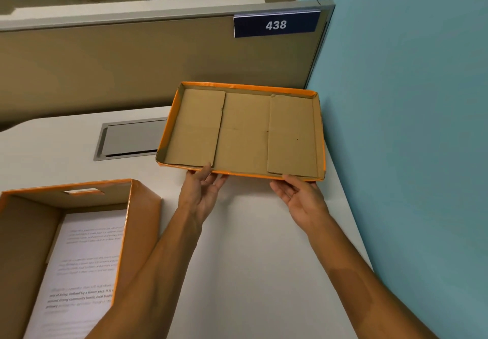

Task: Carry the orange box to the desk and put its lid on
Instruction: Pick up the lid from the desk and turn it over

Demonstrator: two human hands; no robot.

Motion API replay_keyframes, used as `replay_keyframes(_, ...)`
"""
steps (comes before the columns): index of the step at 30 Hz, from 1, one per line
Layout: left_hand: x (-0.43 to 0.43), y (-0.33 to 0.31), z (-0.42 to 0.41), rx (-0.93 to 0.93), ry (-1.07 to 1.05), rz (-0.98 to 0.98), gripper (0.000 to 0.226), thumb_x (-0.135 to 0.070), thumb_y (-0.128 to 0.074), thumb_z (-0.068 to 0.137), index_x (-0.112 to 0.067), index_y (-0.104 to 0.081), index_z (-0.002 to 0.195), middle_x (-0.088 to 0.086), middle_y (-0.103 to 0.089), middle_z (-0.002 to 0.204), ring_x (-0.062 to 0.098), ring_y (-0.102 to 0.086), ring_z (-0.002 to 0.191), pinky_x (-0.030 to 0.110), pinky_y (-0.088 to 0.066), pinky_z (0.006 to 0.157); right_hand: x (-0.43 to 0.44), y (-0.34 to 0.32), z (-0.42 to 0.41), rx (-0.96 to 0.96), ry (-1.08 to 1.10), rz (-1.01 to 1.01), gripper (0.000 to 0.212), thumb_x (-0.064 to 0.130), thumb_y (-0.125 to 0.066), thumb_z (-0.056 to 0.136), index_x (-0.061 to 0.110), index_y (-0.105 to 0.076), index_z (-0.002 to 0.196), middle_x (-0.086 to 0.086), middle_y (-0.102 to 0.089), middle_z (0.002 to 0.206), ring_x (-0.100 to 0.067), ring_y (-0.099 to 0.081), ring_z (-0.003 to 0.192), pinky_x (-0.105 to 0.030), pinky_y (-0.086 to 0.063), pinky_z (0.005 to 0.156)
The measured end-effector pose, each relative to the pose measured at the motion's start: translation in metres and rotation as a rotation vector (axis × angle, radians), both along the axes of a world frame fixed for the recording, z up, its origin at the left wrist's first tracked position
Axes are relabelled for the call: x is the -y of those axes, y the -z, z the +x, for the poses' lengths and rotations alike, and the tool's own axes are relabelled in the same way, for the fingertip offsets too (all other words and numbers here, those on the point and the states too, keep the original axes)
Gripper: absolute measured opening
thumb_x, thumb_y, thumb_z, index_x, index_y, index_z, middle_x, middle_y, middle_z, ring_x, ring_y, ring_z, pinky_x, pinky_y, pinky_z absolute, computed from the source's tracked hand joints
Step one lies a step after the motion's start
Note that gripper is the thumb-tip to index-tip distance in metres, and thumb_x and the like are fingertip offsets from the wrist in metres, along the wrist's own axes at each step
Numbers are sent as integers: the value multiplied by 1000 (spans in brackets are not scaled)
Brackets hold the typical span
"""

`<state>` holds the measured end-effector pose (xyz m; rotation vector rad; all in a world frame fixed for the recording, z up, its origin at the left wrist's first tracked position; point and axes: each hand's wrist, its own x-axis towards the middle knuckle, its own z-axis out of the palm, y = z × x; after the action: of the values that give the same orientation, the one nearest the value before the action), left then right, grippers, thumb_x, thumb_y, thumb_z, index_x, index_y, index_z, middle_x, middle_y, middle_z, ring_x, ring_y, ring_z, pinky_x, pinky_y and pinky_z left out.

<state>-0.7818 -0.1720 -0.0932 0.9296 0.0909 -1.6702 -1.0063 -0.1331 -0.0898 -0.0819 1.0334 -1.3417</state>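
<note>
Your left hand [202, 190] and right hand [301, 196] sit at centre frame, both at the near edge of the lid [243, 130]. The lid is upside down, brown cardboard inside facing up, orange rim round it, tilted w/ the far edge toward the partition. Left thumb hooks over the near rim, fingers go under it, so that hand is gripping the lid. Right hand is palm-up w/ fingertips under the near-right edge; it supports the lid, but can't tell if the thumb clamps it. Lid looks lifted off the desk [250, 259] at the near side; whether the far side touches the desk, can't tell.

The orange box [132, 233] is at lower left of frame, standing on the desk w/o its lid, well apart from the lid. Handle slot in its far wall. Inside lies a stack of printed paper [84, 272], text too blurred to read.

Centre left, just beside the lid, a grey cable hatch [126, 139] is set into the desk. Behind it a tan partition [118, 69] w/ a blue sign [276, 25] reading 438, upper right-centre. Blue wall [409, 101] fills the right side.
</note>
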Motion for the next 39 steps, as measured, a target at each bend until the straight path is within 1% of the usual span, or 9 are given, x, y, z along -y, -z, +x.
replay_keyframes(3,-8,-15,8,51,7,-76,44,5,-52,95,-14,-49,135,16,-61,132,35,-63,118,62,-53,90,-20,-17,1,-73,-141,74,20,10,-67,92,6,-63,111,-23,-69,109,-34,-74,90,-41,-62,74)
replay_keyframes(5,-11,-26,15,118,11,-97,43,4,-53,96,-14,-48,135,14,-63,129,33,-65,116,58,-57,86,-36,-30,0,-265,-332,148,26,25,-70,91,2,-63,100,-29,-70,100,-36,-74,82,-39,-62,67)
replay_keyframes(9,-17,-52,30,310,10,-133,48,1,-58,95,-13,-46,139,10,-64,129,30,-66,114,56,-57,87,-63,-41,4,-1152,-349,-64,16,21,-75,85,9,-66,78,-7,-71,67,-23,-68,54,-45,-60,56)
replay_keyframes(12,-27,-70,38,412,6,-163,46,-1,-60,94,-15,-48,136,6,-69,119,29,-68,112,57,-56,89,-70,-45,20,-1606,-258,-408,12,22,-76,83,17,-66,87,5,-68,78,-16,-64,70,-36,-57,61)
replay_keyframes(14,-38,-83,42,461,25,-186,40,-3,-62,94,-18,-52,130,5,-72,115,28,-70,110,56,-57,89,-69,-42,35,-1819,-298,-562,29,27,-79,80,15,-67,103,-1,-67,98,-21,-63,89,-37,-55,72)
replay_keyframes(18,-60,-109,49,550,54,-234,33,-9,-64,94,-17,-51,123,6,-68,113,29,-67,112,55,-57,90,-69,-35,69,-2134,-341,-629,47,36,-82,76,11,-66,113,-10,-67,111,-29,-63,100,-41,-54,80)
replay_keyframes(28,-128,-169,98,658,74,-341,49,-23,-74,88,-17,-47,129,11,-65,123,29,-70,108,55,-58,87,-123,-62,129,-2147,-2,-790,10,7,-72,86,4,-71,95,-12,-71,88,-29,-69,77,-39,-61,60)
replay_keyframes(34,-170,-198,131,726,326,-554,75,-51,-69,76,-15,-46,138,5,-59,136,23,-57,127,50,-44,109,-165,-111,171,-1911,51,-615,37,33,-73,85,3,-68,106,-16,-73,103,-34,-72,85,-46,-62,79)
replay_keyframes(39,-191,-190,161,797,464,-589,88,-53,-74,76,-16,-37,147,8,-48,145,25,-49,133,46,-40,113,-201,-171,193,-1584,76,-529,32,39,-75,84,14,-66,102,-3,-71,104,-15,-62,83,-32,-53,84)
